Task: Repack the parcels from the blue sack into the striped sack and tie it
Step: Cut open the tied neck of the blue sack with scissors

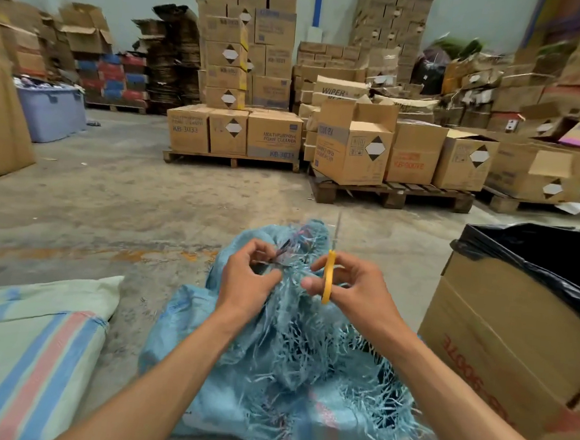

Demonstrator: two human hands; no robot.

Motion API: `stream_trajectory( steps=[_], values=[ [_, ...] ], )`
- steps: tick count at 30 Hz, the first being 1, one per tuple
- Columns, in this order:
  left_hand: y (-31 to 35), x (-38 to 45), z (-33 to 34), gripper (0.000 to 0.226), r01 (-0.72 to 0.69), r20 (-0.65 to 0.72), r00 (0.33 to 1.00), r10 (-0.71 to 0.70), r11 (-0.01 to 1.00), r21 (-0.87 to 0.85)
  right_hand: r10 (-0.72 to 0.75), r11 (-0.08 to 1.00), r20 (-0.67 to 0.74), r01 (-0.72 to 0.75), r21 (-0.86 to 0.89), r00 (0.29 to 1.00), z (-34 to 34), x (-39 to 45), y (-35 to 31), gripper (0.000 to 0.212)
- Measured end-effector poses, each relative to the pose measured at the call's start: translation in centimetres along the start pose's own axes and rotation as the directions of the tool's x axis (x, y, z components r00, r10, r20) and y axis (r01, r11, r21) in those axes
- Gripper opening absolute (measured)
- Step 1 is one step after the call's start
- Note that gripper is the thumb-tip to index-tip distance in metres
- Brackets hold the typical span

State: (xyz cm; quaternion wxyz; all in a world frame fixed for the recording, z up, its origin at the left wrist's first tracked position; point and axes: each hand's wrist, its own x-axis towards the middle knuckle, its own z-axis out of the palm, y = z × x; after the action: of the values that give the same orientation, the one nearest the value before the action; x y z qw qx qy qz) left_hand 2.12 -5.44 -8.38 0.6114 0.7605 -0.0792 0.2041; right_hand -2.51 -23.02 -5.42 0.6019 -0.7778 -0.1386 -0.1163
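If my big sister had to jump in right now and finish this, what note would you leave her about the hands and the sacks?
Left hand: pinches the bunched, frayed top of the blue sack.
Right hand: holds the yellow-handled scissors, blades pointing up and away.
Blue sack: on the floor right in front, seemingly closed at the top, frayed strands everywhere.
Striped sack: lies flat on the left.
Done: nothing repacked that I can see.
Left: open the blue sack, move the parcels over, tie the striped sack.
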Motion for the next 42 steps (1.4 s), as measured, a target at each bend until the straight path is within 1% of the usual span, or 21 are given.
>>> stream_trajectory(
  steps=[1,3,5,6,7,9,11,12,14,16,19,21,23,25,27,31,35,38,42],
  values=[
    [-0.2,-0.3,-0.1,0.03,-0.01,-0.015,1.0,0.011,0.998,0.061,0.023,1.0,0.041,-0.022,-0.018,0.999,-0.2,-0.1,0.0,0.032],
    [-0.9,-0.7,-0.2,0.032,0.017,-0.025,1.0,-0.014,0.994,0.111,0.07,0.997,0.097,-0.068,-0.023,0.993,-0.3,-0.4,0.0,0.033],
    [-1.6,-1.1,-0.2,0.033,0.069,-0.033,0.997,-0.066,0.992,0.103,0.14,0.99,0.146,-0.138,-0.023,0.979,-0.3,-0.6,0.1,0.034],
    [-1.9,-1.2,-0.1,0.034,0.069,-0.04,0.997,-0.065,0.993,0.091,0.177,0.984,0.191,-0.174,-0.032,0.966,-0.2,-0.8,0.2,0.037],
    [-2.0,-1.3,-0.2,0.035,0.046,-0.046,0.998,-0.041,0.994,0.094,0.21,0.978,0.25,-0.207,-0.036,0.945,-0.1,-1.1,0.4,0.039],
    [-2.0,-1.5,-0.2,0.035,-0.044,-0.043,0.998,0.051,0.988,0.147,0.248,0.965,0.354,-0.263,-0.006,0.902,0.3,-1.7,0.9,0.04],
    [-2.0,-1.7,-0.2,0.031,-0.14,-0.017,0.989,0.147,0.969,0.202,0.278,0.948,0.396,-0.317,0.035,0.875,0.6,-2.2,1.5,0.037],
    [-2.1,-1.7,-0.1,0.033,-0.173,-0.009,0.984,0.179,0.961,0.215,0.29,0.94,0.407,-0.337,0.046,0.866,0.8,-2.4,1.9,0.036],
    [-2.3,-1.9,-0.1,0.045,-0.204,-0.023,0.976,0.215,0.951,0.232,0.304,0.936,0.43,-0.35,0.029,0.85,0.8,-2.5,2.4,0.034],
    [-2.6,-1.9,-0.1,0.047,-0.175,-0.053,0.98,0.191,0.959,0.221,0.314,0.934,0.466,-0.357,0.005,0.827,0.7,-2.6,2.9,0.032],
    [-2.8,-1.6,-0.2,0.032,-0.093,-0.069,0.992,0.105,0.983,0.156,0.344,0.92,0.533,-0.39,-0.029,0.773,0.5,-3.0,3.3,0.037],
    [-3.0,-1.4,-0.3,0.024,-0.061,-0.046,0.997,0.067,0.991,0.121,0.37,0.907,0.572,-0.418,-0.053,0.732,0.4,-3.1,3.5,0.045],
    [-3.0,-1.3,-0.3,0.019,-0.031,-0.008,0.999,0.032,0.996,0.084,0.384,0.895,0.596,-0.443,-0.052,0.706,0.5,-3.1,3.6,0.046],
    [-2.9,-1.4,-0.3,0.018,-0.014,0.03,0.999,0.013,0.999,0.034,0.397,0.879,0.618,-0.476,-0.043,0.678,0.7,-2.9,3.6,0.047],
    [-2.8,-1.5,-0.3,0.019,-0.005,0.052,0.999,0.004,1.0,0.014,0.41,0.861,0.632,-0.507,-0.031,0.658,1.0,-2.8,3.6,0.052],
    [-2.5,-1.5,-0.3,0.022,0.005,0.061,0.998,-0.005,1.0,-0.011,0.397,0.858,0.609,-0.513,0.02,0.687,1.4,-2.7,4.2,0.052],
    [-2.5,-1.8,-0.3,0.019,0.018,0.066,0.998,-0.015,0.999,-0.047,0.378,0.865,0.596,-0.5,0.047,0.709,1.4,-2.4,4.3,0.055],
    [-2.7,-1.9,-0.2,0.017,0.027,0.069,0.997,-0.022,0.997,-0.073,0.362,0.874,0.583,-0.482,0.06,0.728,1.5,-2.3,4.1,0.048],
    [-2.5,-1.8,0.1,0.017,0.049,0.078,0.996,-0.042,0.994,-0.095,0.328,0.884,0.566,-0.457,0.098,0.756,1.4,-2.3,4.2,0.045]
  ],
)
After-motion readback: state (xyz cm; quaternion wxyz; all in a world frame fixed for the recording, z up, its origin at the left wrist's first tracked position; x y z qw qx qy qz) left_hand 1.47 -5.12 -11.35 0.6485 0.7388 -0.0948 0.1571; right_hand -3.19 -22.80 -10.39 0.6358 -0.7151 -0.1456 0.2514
